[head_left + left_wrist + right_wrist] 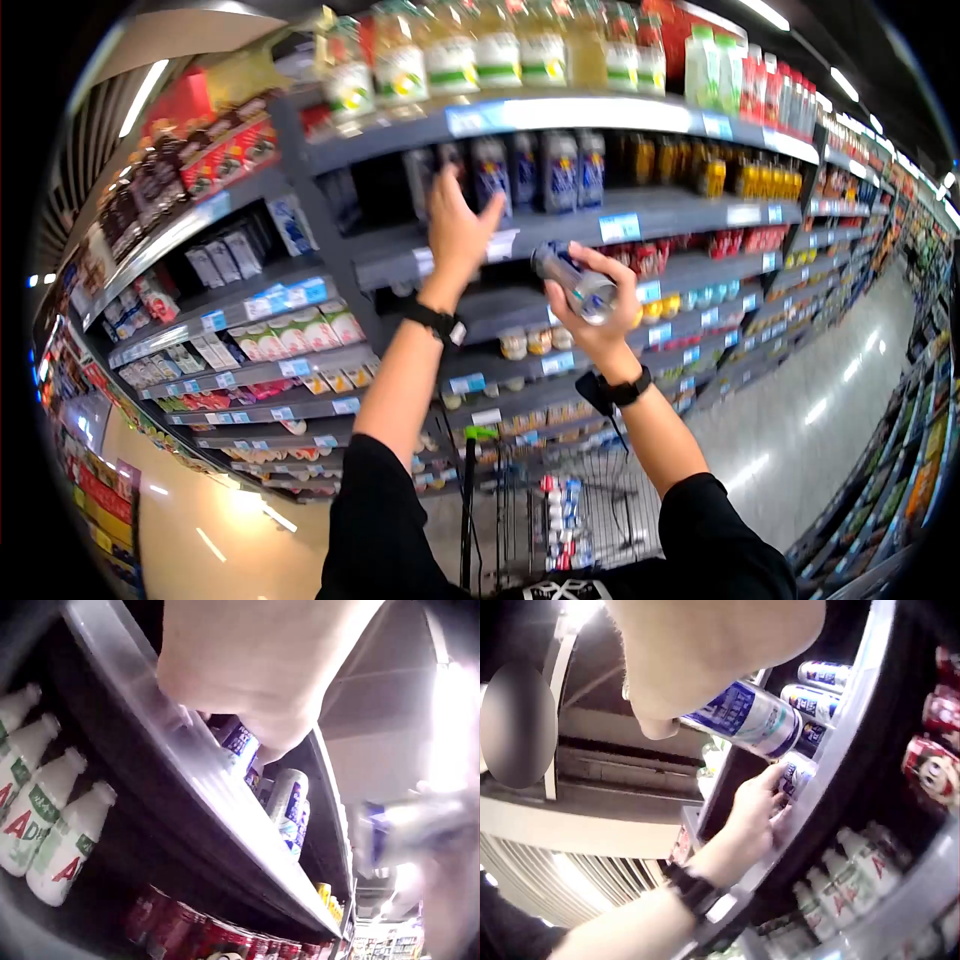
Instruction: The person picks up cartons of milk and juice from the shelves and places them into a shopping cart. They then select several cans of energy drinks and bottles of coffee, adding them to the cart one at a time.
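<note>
In the head view, the left hand (463, 232) reaches into the shelf at a row of blue-and-silver cans (491, 172), thumb and fingers spread apart. The right wrist view shows that left hand (748, 814) with its fingertips at a can (798, 774) near the shelf edge; whether they press on it, I cannot tell. The right hand (606, 325) holds a tilted silver-and-blue can (585, 290) in front of the shelf, its fingers curled round it. This held can (761, 724) shows its printed side in the right wrist view, and is blurred in the left wrist view.
Large bottles (497, 52) stand on the shelf above, small yellow cans (713, 176) further right. Red cans (935, 771) and white bottles (838, 881) sit on lower shelves. A wire shopping cart (515, 505) with packs (563, 520) inside stands below the hands. An aisle floor (800, 400) runs off right.
</note>
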The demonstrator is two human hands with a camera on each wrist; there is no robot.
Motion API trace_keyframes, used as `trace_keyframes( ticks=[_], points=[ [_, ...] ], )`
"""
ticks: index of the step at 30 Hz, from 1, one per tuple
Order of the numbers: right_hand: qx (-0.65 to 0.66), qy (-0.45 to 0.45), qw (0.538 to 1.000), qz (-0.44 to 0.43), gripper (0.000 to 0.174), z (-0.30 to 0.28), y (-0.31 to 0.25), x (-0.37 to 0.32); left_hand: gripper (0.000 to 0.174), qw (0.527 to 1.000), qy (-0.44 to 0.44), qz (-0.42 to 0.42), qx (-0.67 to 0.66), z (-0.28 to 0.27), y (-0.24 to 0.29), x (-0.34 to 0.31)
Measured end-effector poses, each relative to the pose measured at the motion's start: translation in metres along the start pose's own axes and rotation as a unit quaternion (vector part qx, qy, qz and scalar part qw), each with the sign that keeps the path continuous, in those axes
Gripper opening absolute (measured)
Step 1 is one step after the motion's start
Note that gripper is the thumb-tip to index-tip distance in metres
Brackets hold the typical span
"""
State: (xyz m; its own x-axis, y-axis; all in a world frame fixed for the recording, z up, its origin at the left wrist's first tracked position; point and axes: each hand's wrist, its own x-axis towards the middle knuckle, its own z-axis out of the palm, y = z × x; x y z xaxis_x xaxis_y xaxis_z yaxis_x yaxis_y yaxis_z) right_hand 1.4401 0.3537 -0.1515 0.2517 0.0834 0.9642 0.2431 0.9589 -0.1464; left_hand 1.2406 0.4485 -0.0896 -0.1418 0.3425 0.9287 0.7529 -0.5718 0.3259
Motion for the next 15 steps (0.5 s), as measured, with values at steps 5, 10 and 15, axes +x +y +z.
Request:
trace_keyframes(
  ticks=[5,10,15],
  points=[
    [-0.159,-0.125,0.928,0.311,0.038,-0.138,-0.031,-0.165,0.090,0.984,-0.043,-0.101,0.141,0.006,0.025,0.010],
    [-0.291,-0.062,0.707,0.642,0.048,-0.259,-0.051,-0.365,0.102,0.955,-0.103,-0.044,0.276,0.011,-0.015,0.023],
    [-0.395,0.004,0.516,0.760,0.061,-0.320,-0.049,-0.506,0.075,0.944,-0.121,0.023,0.306,-0.001,-0.056,0.042]
  ],
)
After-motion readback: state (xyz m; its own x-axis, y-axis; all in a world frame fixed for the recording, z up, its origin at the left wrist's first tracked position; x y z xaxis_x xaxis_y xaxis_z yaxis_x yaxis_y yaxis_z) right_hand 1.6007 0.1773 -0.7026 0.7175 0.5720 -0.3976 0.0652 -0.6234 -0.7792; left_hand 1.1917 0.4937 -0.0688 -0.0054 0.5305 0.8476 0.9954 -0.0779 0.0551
